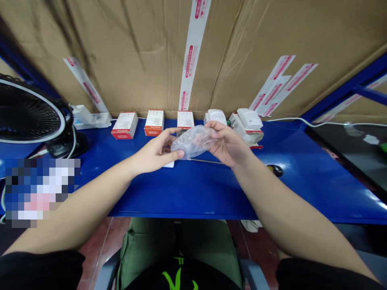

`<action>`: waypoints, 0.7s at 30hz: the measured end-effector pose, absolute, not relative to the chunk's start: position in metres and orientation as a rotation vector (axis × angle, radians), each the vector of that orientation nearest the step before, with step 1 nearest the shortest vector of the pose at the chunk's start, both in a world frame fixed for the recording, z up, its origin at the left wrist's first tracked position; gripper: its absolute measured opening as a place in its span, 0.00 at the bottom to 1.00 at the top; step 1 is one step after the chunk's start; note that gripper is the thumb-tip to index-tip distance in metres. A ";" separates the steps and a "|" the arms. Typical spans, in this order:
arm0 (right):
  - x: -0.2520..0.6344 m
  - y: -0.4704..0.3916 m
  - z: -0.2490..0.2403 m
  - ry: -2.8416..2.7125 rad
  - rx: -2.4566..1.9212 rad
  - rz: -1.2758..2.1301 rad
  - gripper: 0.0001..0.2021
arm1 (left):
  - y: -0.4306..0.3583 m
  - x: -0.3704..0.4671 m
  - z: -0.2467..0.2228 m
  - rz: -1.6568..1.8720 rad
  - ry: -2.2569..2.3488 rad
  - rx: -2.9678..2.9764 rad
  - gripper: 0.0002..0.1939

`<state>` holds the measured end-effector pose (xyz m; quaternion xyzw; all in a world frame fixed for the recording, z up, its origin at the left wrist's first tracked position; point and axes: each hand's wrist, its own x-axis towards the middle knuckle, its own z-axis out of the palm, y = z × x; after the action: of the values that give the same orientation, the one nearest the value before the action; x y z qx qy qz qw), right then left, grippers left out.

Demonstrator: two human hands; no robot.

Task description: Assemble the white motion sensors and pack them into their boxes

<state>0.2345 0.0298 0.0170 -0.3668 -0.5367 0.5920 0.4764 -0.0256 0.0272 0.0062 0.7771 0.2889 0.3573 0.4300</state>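
A crumpled clear plastic bag (193,141) is stretched between my two hands above the blue table (181,193). My left hand (160,152) grips its left end, thumb in front and fingers behind. At the other end, my right hand (227,144) pinches the film between thumb and fingers. Whether anything lies inside the bag I cannot tell. Below the hands lies a thin metal shaft (207,161), partly hidden by my right forearm; a dark handle (275,170) shows beyond that arm. A small white flat piece (169,164) peeks out under my left hand.
Along the cardboard back wall stand small red-and-white boxes (125,125), (154,123), (185,119). Rounded white devices (216,117), (249,119) rest on or by boxes at the right. A black fan (33,112) and a power strip (93,120) occupy the left; a white cable (314,121) runs right.
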 end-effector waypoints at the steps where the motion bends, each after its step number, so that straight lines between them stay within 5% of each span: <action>1: 0.232 0.029 0.014 -1.339 -0.878 1.432 0.17 | 0.026 -0.024 0.001 0.905 0.698 1.826 0.28; 13: 0.238 0.027 0.009 -1.709 -0.878 1.250 0.23 | 0.039 -0.036 -0.006 1.145 0.813 1.920 0.13; 21: 0.229 0.022 0.006 -1.704 -0.925 1.014 0.14 | 0.037 -0.038 0.002 1.130 0.812 2.221 0.11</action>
<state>0.2285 0.0224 0.0062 -0.3755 -0.6918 0.4118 0.4591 -0.0385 0.0373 0.0024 0.8188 0.2994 0.4167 0.2574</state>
